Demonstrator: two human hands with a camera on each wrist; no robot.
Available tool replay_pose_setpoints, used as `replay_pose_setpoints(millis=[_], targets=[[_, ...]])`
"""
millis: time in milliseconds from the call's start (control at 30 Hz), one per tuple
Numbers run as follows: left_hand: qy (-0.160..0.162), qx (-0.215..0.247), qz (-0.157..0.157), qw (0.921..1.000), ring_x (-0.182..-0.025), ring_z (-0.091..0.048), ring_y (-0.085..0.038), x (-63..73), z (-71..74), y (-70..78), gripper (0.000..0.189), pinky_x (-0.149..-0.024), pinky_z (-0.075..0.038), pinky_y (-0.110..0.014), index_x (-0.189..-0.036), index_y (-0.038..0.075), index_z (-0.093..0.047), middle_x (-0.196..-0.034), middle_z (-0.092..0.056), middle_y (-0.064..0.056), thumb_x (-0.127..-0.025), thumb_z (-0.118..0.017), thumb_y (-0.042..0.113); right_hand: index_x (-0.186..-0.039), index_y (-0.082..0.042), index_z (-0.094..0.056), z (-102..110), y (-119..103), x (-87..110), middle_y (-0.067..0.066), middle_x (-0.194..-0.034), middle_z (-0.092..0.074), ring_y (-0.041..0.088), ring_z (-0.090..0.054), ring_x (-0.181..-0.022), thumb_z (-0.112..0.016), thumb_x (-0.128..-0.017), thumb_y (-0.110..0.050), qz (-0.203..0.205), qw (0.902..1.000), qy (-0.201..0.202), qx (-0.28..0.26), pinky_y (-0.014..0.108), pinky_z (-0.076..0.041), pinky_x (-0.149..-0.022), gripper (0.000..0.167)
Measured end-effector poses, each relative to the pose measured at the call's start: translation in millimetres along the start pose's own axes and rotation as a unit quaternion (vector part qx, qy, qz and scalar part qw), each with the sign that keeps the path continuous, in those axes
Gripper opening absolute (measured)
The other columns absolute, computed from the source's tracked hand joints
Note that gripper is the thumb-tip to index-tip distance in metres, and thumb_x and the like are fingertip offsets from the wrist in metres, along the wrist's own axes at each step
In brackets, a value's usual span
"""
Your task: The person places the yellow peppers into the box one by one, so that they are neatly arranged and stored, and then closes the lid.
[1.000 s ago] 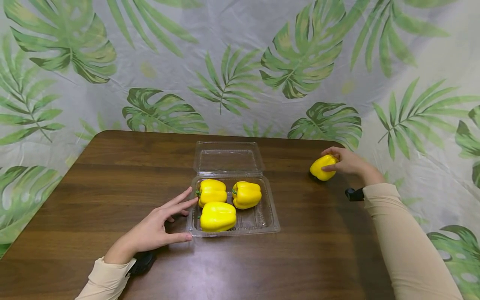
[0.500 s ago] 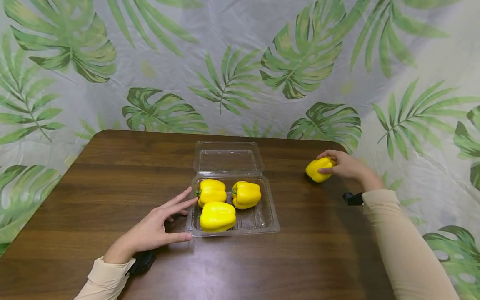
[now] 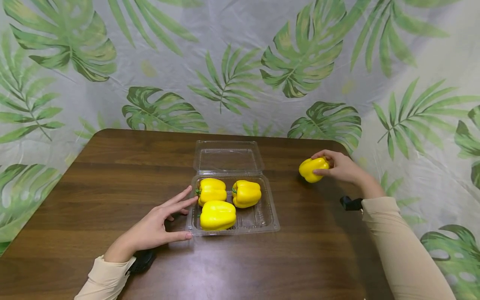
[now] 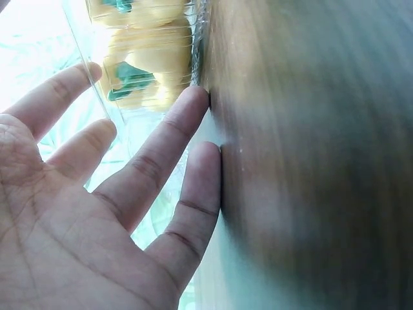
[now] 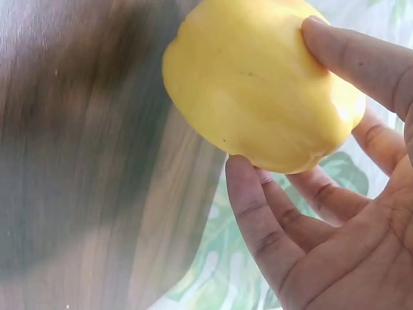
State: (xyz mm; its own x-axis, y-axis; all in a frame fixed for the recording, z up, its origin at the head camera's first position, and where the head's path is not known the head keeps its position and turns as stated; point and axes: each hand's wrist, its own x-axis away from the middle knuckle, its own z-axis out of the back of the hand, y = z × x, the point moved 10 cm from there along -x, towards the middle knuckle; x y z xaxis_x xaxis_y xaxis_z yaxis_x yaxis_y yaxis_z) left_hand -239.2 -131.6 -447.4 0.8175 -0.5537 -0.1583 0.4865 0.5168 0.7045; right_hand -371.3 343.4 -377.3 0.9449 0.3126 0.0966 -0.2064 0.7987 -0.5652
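Note:
My right hand grips a yellow bell pepper close over the table's right side; the right wrist view shows thumb and fingers round the pepper. A clear plastic clamshell container lies with its lid laid back at mid-table. Inside are three yellow bell peppers: one at back left, one at back right and one at front left. My left hand has its fingers spread along the container's left rim. In the left wrist view two fingertips rest near the tabletop beside the container wall.
The clear lid lies flat behind the container on the brown wooden table. Behind the table hangs a leaf-patterned cloth. The table's right edge runs beneath my right forearm.
My right hand has moved left with the bell pepper, a little toward the container. The left hand, the container and the three peppers in it stay where they were.

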Motion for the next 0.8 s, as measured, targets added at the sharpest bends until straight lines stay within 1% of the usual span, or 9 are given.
replay_pose_setpoints(millis=[167, 300, 467, 633, 800], targets=[[-0.002, 0.000, 0.002, 1.0000, -0.125, -0.070, -0.015, -0.4, 0.0, 0.0, 0.088, -0.090, -0.056, -0.039, -0.165, 0.029, -0.045, -0.181, -0.022, -0.002, -0.090, -0.086, 0.048, -0.141, -0.003, -0.060, -3, -6, 2.6, 0.023, -0.130, -0.070, 0.024, -0.065, -0.103, -0.078, -0.101, -0.025, 0.006, 0.9999, 0.005, -0.008, 0.023, -0.054, -0.081, 0.049], [-0.002, 0.002, 0.003, 1.0000, -0.125, -0.070, -0.015, -0.8, -0.1, 0.3, 0.088, -0.090, -0.056, -0.039, -0.165, 0.029, -0.045, -0.181, -0.022, -0.002, -0.090, -0.087, 0.047, -0.141, -0.004, -0.060, -5, -9, 4.3, 0.021, -0.129, -0.070, 0.024, -0.065, -0.102, -0.078, -0.101, -0.025, 0.009, 0.9996, 0.008, -0.025, 0.023, -0.055, -0.081, 0.049], [0.001, 0.007, 0.000, 1.0000, -0.125, -0.070, -0.016, -1.3, 0.0, 1.5, 0.088, -0.090, -0.056, -0.039, -0.165, 0.027, -0.046, -0.181, -0.023, -0.003, -0.090, -0.088, 0.044, -0.140, -0.004, -0.061, -9, -8, 5.3, 0.020, -0.128, -0.069, 0.024, -0.064, -0.102, -0.079, -0.100, -0.024, 0.010, 0.9993, 0.011, -0.035, 0.022, -0.055, -0.082, 0.049], [-0.001, 0.006, 0.000, 1.0000, -0.125, -0.070, -0.016, -1.1, -0.8, 1.4, 0.088, -0.090, -0.056, -0.039, -0.165, 0.027, -0.045, -0.181, -0.022, -0.003, -0.090, -0.088, 0.044, -0.140, -0.006, -0.061, -12, -9, 7.6, 0.018, -0.127, -0.069, 0.024, -0.065, -0.103, -0.079, -0.100, -0.025, 0.013, 0.9993, 0.010, -0.034, 0.022, -0.056, -0.083, 0.048], [0.000, 0.003, 0.000, 1.0000, -0.125, -0.070, -0.015, -1.5, 0.1, 2.0, 0.088, -0.090, -0.056, -0.040, -0.165, 0.027, -0.045, -0.181, -0.022, -0.002, -0.090, -0.087, 0.045, -0.138, -0.007, -0.061, -17, -16, 11.6, 0.016, -0.126, -0.069, 0.024, -0.066, -0.103, -0.080, -0.099, -0.027, 0.021, 0.9993, 0.003, -0.031, 0.022, -0.056, -0.084, 0.048]])
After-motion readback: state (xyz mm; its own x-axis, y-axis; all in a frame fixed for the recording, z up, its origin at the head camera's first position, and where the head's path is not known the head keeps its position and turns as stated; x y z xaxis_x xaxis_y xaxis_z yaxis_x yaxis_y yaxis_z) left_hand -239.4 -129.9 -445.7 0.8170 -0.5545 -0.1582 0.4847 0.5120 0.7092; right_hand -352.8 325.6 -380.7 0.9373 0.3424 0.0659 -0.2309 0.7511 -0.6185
